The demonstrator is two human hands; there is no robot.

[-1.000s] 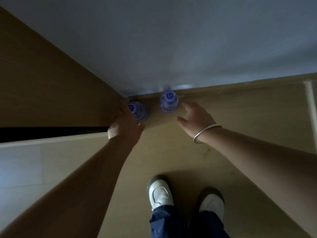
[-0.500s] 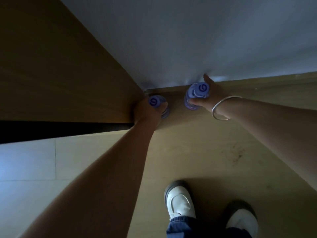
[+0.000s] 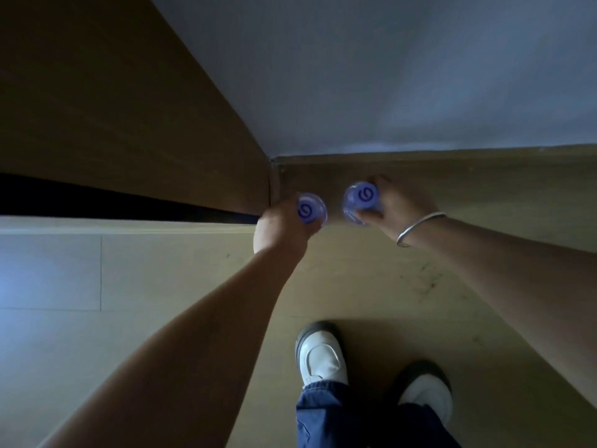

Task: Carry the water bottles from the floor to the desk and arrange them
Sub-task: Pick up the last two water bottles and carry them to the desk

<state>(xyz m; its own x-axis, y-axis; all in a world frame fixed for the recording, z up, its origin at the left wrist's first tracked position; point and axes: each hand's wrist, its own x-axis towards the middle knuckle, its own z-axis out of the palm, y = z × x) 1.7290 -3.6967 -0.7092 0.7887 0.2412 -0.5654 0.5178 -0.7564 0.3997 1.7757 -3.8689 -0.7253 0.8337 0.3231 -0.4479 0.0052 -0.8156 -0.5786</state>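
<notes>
Both clear plastic water bottles with purple caps, the left bottle [image 3: 309,211] gripped by the left hand [image 3: 280,228] and the right bottle [image 3: 361,200] by the right hand [image 3: 395,205], have been drawn away from the floor corner [image 3: 274,166], so carrying has begun.

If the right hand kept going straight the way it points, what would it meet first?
Probably the floor along the wall, then the wall itself. The right hand grips a water bottle and points that way; depth is unclear.

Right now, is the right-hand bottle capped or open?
Capped: the clear plastic water bottle in the right hand shows its purple lid with a swirl logo.
</notes>
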